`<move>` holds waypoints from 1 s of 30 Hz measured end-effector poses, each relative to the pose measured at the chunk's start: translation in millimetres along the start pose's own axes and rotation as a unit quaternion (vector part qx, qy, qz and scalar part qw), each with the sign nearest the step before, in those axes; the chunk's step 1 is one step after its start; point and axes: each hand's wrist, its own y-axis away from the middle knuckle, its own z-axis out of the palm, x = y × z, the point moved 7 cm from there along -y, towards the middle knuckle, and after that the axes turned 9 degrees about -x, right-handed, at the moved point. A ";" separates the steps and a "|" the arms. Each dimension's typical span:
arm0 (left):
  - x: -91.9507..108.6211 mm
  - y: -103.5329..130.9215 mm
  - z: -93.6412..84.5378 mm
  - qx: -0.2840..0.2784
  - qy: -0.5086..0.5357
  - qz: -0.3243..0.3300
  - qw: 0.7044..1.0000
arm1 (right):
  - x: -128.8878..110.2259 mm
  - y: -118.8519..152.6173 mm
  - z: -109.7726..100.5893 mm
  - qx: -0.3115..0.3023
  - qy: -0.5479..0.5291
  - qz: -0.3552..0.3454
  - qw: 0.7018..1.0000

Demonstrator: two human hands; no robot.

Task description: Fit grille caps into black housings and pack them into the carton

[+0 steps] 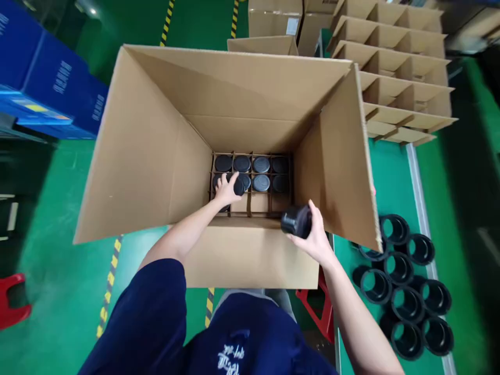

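Note:
A large open cardboard box (250, 83) stands before me, with a cardboard divider (250, 210) at its bottom. Several black cylindrical cups (261, 183) fill cells of the divider, their closed round ends facing up. My left hand (227, 190) reaches into the box, its fingers curled on a black cup (239, 186) above the front-left cells. Over the box's front right corner, my right hand (313, 234) grips another black cup (296, 221), tilted on its side. Some front cells show bare cardboard.
More black cups (406, 304) stand open end up on the green surface at right. Stacked cardboard dividers (406, 78) lie at the back right. Blue boxes (50, 73) are stacked at left. Red stools (324, 307) show low at the right and left.

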 end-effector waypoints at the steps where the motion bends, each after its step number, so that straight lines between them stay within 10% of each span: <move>1: -10.1 -10.2 16.0 -0.038 -0.006 0.018 0.999 | 1.2 -38.7 14.7 -0.005 0.050 0.000 0.999; 6: -49.4 -46.4 95.0 -0.208 0.004 0.105 0.972 | 40.9 -183.3 140.5 -0.212 0.311 0.025 0.926; 12: -88.2 -73.0 135.6 -0.242 0.071 0.120 0.960 | 96.3 -229.2 252.6 -0.358 0.436 -0.030 0.825; 20: -126.2 -86.1 159.7 -0.253 0.078 0.158 0.951 | 134.0 -243.3 292.8 -0.363 0.417 -0.076 0.830; 30: -151.1 -89.2 186.6 -0.264 0.024 0.204 0.942 | 170.0 -219.7 291.0 -0.414 0.357 -0.116 0.829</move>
